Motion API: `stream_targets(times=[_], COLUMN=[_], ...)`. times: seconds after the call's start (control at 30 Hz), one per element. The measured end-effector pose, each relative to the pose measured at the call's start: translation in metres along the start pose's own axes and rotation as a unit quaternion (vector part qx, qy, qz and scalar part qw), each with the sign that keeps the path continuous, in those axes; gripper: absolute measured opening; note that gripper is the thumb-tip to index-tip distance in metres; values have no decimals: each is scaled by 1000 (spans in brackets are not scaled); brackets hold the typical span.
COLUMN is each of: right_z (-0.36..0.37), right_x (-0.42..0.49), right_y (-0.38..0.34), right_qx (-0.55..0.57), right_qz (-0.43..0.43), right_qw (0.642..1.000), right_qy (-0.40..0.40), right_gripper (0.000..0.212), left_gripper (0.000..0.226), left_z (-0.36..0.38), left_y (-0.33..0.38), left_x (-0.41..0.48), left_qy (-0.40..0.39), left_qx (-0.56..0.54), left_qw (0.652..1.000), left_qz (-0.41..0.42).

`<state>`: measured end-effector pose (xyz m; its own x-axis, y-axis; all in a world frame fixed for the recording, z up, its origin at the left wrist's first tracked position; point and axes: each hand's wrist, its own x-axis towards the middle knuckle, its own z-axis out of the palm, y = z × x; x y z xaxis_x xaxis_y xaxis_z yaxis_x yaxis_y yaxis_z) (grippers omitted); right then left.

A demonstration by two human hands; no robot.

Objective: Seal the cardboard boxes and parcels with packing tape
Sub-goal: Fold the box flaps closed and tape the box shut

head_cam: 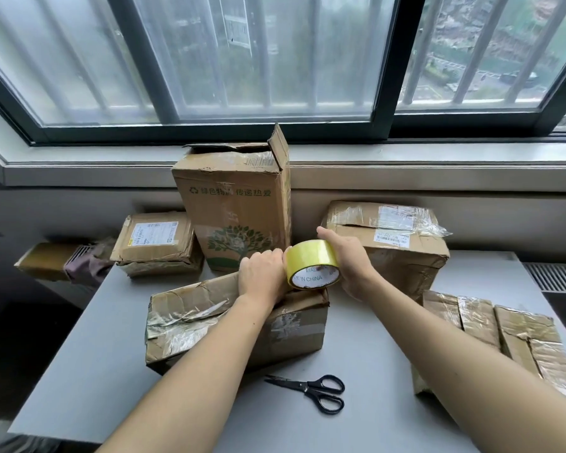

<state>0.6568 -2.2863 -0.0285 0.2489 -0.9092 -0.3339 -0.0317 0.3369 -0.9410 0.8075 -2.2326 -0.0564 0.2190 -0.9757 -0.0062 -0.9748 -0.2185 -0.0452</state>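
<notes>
The right hand (350, 259) grips the yellow packing-tape roll (311, 263), which stands on the worn brown cardboard box (209, 322) on the grey table (373, 354). The left hand (262, 276) rests on the box top beside it, its grip unclear.

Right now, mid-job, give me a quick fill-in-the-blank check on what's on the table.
The right hand grips a tape roll coloured ____. The left hand rests on the front box, beyond the black ____. The tall box at the back shows a printed green ____.
Missing: yellow; scissors; tree.
</notes>
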Motion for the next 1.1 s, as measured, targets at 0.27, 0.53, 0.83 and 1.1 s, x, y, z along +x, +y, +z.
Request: stream_targets(times=[0.27,0.53,0.83,1.1], right_z=[-5,-36,-57,-46], right_x=[9,21,22,20], right_y=[-40,-28,8,-11], right_qx=[-240,-406,-296,-266], right_qz=[-129,-144,-130,-128], right_qw=[962,902,946,955], right_qy=[-10,7,-4,-27], right_gripper=[47,51,55,50], left_gripper=[58,71,68,63], left_z=[12,15,8,-8], left_y=[1,-2,-10,-7], left_x=[5,2,2,12], left_qy=[18,48,-8,-122], left_qx=[-22,-24,-63,-91], left_qw=[999,998,995,986], left_qz=[-37,-18,76,66])
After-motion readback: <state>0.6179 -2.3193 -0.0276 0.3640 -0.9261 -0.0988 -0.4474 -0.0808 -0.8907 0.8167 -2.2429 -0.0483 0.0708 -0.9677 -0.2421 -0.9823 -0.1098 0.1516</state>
